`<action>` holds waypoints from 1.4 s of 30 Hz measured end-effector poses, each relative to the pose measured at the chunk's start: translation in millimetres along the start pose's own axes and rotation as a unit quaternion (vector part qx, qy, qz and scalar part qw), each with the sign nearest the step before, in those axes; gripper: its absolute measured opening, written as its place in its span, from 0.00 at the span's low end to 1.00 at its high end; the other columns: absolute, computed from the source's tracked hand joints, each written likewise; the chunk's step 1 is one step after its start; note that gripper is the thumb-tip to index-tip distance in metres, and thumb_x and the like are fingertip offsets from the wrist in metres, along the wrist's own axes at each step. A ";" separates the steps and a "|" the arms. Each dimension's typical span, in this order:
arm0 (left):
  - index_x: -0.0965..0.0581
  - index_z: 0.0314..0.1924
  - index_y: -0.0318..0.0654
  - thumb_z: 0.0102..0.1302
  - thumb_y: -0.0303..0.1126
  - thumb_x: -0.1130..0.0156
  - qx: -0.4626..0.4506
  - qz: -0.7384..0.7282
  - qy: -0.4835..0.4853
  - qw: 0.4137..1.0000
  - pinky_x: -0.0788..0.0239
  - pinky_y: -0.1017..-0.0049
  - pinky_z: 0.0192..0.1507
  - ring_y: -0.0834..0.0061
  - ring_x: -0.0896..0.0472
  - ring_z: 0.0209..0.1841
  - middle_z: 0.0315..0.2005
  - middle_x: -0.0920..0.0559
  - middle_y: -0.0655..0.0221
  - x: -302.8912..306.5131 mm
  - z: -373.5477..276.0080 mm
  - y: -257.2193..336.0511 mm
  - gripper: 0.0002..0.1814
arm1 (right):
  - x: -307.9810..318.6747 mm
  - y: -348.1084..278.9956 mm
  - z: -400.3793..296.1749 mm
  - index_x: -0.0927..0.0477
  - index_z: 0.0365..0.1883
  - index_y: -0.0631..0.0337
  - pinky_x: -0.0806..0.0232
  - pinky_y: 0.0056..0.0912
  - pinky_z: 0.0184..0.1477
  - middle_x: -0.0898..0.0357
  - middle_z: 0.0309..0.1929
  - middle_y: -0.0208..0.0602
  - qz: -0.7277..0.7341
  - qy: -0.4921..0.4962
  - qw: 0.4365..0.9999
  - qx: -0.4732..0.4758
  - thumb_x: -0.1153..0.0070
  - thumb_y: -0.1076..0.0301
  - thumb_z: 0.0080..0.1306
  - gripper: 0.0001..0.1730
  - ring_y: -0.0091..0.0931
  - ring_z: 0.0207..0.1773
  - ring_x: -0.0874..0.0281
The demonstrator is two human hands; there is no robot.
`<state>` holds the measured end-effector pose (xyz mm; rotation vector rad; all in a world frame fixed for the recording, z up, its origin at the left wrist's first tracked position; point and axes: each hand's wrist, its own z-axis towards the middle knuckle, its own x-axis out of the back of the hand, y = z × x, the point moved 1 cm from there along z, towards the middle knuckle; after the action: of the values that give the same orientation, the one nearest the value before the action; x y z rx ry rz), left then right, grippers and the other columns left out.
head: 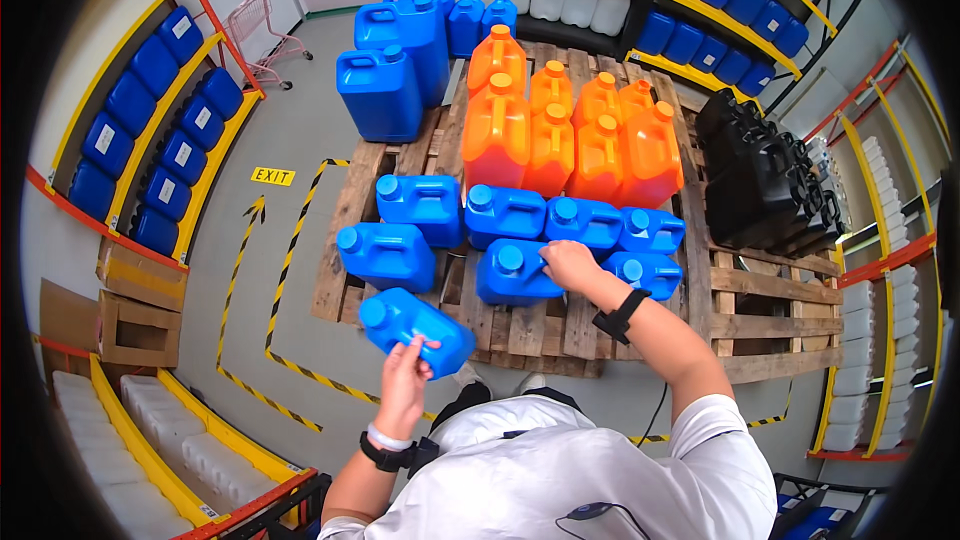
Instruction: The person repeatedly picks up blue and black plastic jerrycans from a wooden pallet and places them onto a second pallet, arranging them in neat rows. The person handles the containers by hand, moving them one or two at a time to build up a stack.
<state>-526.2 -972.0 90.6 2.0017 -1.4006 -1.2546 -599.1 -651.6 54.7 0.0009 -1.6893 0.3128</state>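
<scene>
My left hand (409,367) grips the handle of a blue plastic jerrycan (416,326), held tilted in front of the pallet's near left corner. Across from it, my right hand (571,264) is closed around the handle of a second blue jerrycan (510,286) at the front of the wooden pallet (532,334). Whether that can is lifted or resting on the slats, I cannot tell. A blue jerrycan (386,259) stands to its left and another (652,277) to its right. Behind them runs a row of similar blue jerrycans (506,217).
Orange jerrycans (499,139) stand behind the blue row, taller blue jerrycans (382,101) at back left. Black jerrycans (757,187) occupy the right side. Loaded racks (202,187) line the walls. Yellow-black tape (281,292) marks the floor; a pink shopping cart (251,22) stands far left.
</scene>
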 end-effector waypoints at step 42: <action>0.25 0.38 0.48 0.66 0.52 0.48 0.046 0.002 0.012 0.999 0.41 0.84 0.29 0.86 0.26 0.30 0.30 0.22 0.79 -133.3 127.5 -81.5 0.16 | 39.7 110.8 -120.1 0.24 0.49 0.56 0.31 0.40 0.48 0.25 0.47 0.44 0.064 0.062 0.968 -0.235 0.37 0.56 0.51 0.27 0.39 0.49 0.26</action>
<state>-602.1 -797.4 23.9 2.0644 -1.4754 -1.1814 -508.1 -513.1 83.6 -0.4715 -1.6062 -0.0004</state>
